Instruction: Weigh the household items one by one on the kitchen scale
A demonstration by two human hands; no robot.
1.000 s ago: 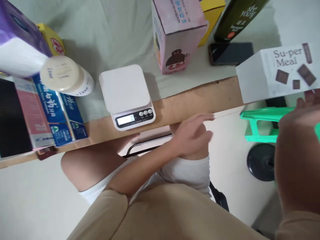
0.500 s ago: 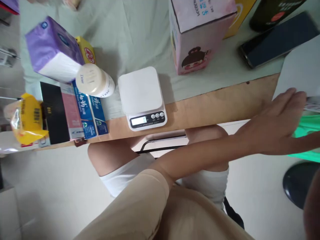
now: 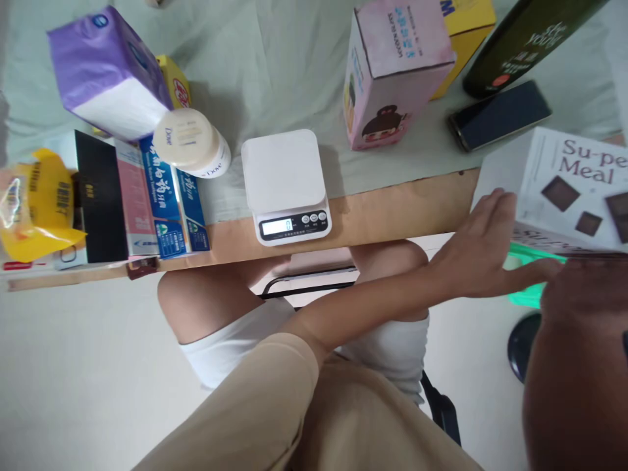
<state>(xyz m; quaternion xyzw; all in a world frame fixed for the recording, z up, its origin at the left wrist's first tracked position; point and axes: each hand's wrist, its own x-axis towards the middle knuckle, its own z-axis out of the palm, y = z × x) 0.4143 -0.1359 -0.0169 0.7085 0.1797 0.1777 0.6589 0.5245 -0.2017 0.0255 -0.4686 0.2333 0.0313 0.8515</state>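
At the right, a white box marked "Su-per Meal" point(image 3: 596, 196) with dark square pictures stands at the table's front edge, partly cut off by the picture border. My left hand point(image 3: 483, 245) reaches across my body to its near left corner. Its fingers are stretched out along the box side and the thumb points right. My right hand point(image 3: 586, 288) is at the box's lower front edge, blurred, with its fingers mostly hidden. In the middle a white kitchen scale point(image 3: 284, 173) sits with a bare platform; its lit display seems to read 0.
Left of the scale are a Dove jar point(image 3: 191, 144), blue toothpaste boxes point(image 3: 169, 216), a black box point(image 3: 101, 203), a yellow packet point(image 3: 52, 206) and a purple tissue pack point(image 3: 108, 69). On the right stand a pink box point(image 3: 392, 91), a phone point(image 3: 503, 114) and a dark bottle point(image 3: 530, 49).
The view has swung right, showing more of the white box. My right hand has come in from the right edge to the box front. My left hand stays by the box's left side.
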